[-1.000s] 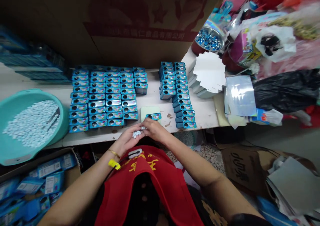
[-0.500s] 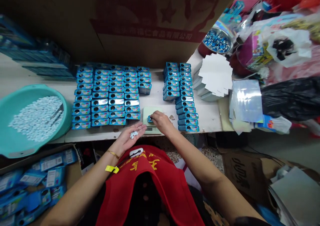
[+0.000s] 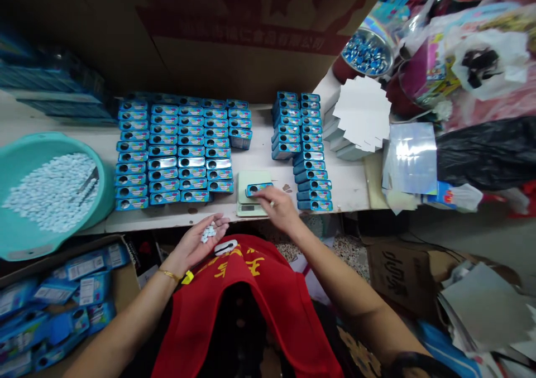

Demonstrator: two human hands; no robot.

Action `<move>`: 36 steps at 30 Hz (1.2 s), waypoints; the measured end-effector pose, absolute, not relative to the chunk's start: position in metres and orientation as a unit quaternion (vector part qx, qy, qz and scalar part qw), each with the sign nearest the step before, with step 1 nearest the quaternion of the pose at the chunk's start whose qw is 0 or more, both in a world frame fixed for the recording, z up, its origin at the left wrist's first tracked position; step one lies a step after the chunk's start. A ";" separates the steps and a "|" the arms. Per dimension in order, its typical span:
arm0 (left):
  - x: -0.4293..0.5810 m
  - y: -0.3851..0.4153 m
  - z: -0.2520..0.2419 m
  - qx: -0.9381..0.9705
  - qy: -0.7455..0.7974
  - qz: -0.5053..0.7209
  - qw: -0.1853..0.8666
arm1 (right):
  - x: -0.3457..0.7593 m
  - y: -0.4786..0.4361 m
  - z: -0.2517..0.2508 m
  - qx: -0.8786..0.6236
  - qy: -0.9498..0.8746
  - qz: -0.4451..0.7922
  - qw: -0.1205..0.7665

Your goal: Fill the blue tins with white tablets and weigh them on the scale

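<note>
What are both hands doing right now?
Left hand: open, palm up, holding tablets.
Right hand: at the tin; grip cannot be told.

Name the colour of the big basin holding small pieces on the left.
Teal. The basin shows best in the head view, at far left.

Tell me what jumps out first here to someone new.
The tight grid of small blue tins fills the middle of the table, with a second double column to its right. At far left sits a teal basin heaped with white tablets. At the front edge, the left hand lies palm up with loose tablets in it, and the right hand reaches a single tin on a small scale.
</note>
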State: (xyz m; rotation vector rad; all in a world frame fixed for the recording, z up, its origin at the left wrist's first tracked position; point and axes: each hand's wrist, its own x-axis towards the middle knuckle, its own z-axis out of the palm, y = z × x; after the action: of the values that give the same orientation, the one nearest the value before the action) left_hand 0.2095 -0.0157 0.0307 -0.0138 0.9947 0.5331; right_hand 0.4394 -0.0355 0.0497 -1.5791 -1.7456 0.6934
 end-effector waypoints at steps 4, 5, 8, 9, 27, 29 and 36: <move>0.212 -0.027 0.032 -0.033 0.439 0.214 0.872 | 0.383 -0.056 0.058 -0.480 -0.804 0.282 0.209; 0.212 -0.029 0.031 -0.039 0.441 0.212 0.871 | 0.372 -0.058 0.057 -0.473 -0.821 0.270 0.170; 0.211 -0.034 0.031 -0.063 0.460 0.199 0.863 | 0.356 -0.060 0.054 -0.467 -0.845 0.244 0.092; 0.210 -0.035 0.032 -0.072 0.465 0.194 0.861 | 0.355 -0.059 0.053 -0.461 -0.850 0.241 0.081; 0.241 -0.017 0.030 -0.091 0.403 0.194 0.890 | 0.386 -0.045 0.048 -0.478 -0.804 0.324 0.142; 0.243 -0.017 0.029 -0.092 0.399 0.190 0.892 | 0.386 -0.045 0.046 -0.477 -0.812 0.313 0.128; 0.253 -0.010 0.029 -0.074 0.422 0.211 0.879 | 0.392 -0.038 0.034 -0.506 -0.774 0.343 0.166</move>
State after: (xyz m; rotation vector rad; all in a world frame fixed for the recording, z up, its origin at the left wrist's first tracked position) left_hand 0.2532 -0.0105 0.0293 -0.1548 0.8800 0.4391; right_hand 0.3918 -0.0375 0.0336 -1.4402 -2.2036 0.9760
